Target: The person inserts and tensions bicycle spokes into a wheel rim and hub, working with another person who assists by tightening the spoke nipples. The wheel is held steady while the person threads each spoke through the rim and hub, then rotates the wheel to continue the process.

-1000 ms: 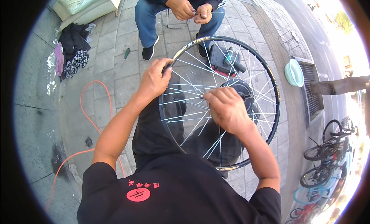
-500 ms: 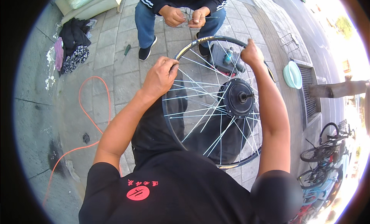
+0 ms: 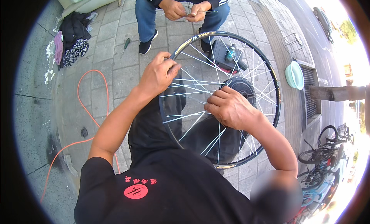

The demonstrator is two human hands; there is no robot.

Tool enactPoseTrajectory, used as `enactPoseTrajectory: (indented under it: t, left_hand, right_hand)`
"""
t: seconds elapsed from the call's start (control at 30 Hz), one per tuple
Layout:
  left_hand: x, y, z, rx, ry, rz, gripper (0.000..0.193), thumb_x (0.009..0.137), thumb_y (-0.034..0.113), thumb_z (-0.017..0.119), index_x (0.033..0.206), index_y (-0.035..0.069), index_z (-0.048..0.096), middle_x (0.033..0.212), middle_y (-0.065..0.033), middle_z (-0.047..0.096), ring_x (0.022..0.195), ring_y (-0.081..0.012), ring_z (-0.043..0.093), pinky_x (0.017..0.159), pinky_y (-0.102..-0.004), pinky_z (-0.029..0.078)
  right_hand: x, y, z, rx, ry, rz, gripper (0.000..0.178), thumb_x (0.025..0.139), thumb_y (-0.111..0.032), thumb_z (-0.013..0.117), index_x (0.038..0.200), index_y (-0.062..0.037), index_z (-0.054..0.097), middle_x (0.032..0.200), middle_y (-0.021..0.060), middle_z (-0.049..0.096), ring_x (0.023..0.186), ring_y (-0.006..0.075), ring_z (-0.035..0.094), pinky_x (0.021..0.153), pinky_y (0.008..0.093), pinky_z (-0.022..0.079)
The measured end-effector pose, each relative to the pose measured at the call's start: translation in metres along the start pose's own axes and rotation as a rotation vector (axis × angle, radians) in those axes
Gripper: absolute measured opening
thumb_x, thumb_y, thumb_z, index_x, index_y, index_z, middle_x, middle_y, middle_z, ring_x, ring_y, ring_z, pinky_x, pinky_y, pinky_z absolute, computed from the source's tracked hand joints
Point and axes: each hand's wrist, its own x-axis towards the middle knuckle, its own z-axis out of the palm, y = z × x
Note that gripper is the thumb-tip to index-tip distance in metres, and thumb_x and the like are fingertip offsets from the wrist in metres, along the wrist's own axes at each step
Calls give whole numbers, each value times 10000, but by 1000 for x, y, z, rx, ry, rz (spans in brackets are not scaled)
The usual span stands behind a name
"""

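A spoked wheel with a black rim (image 3: 198, 38) leans over my knees, its dark hub motor (image 3: 242, 84) right of the middle. My left hand (image 3: 158, 73) is closed on the rim's upper left, thumb toward the inside. Over the hub's lower left lies my right hand (image 3: 233, 107), fingers curled around silvery spokes (image 3: 192, 83) beside the hub; the fingertips are partly hidden. Several spokes at the left end loose, short of the rim. Facing me, another person's hands (image 3: 183, 10) hold a thin spoke (image 3: 210, 11).
A black case (image 3: 220, 56) with a teal tool (image 3: 231, 54) sits beyond the wheel. A green-handled screwdriver (image 3: 126, 43) and orange hose (image 3: 79, 93) lie left on the paving. At right are a pale green basin (image 3: 294, 75), a drain grate (image 3: 308, 89) and parked bicycles (image 3: 314, 154).
My right hand has left the rim's upper right and come down to the spokes by the hub. My left hand stays at the rim's upper left. The wheel has shifted slightly.
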Motion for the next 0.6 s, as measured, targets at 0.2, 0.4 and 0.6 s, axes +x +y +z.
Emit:
enactPoseTrajectory:
  t: [0.2, 0.4, 0.6]
  left_hand:
    - [-12, -5, -22, -24, -229, 44, 279, 1027, 281, 746, 995, 6, 783, 1530, -347, 517, 1314, -455, 565, 1091, -490, 463]
    - [-9, 8, -38, 4, -423, 23, 220, 948, 245, 801, 1043, 46, 803, 1646, -350, 409, 1460, -511, 447, 1206, -528, 397]
    - [-21, 4, -26, -73, -296, -18, 204, 933, 202, 810, 1081, 62, 816, 1647, -350, 411, 1464, -497, 448, 1214, -517, 393]
  right_hand:
    - [55, 48, -4, 25, 456, 286, 192, 952, -60, 662, 1139, -14, 662, 1013, 207, 703, 957, 428, 708, 849, 514, 566]
    - [84, 154, 2, -60, 54, 988, 345, 866, -148, 664, 1129, 65, 735, 1113, 315, 768, 1077, 454, 758, 993, 499, 593]
    - [29, 135, -25, -20, 268, 994, 402, 947, -292, 658, 1170, 28, 758, 1205, 308, 750, 1129, 433, 743, 987, 512, 585]
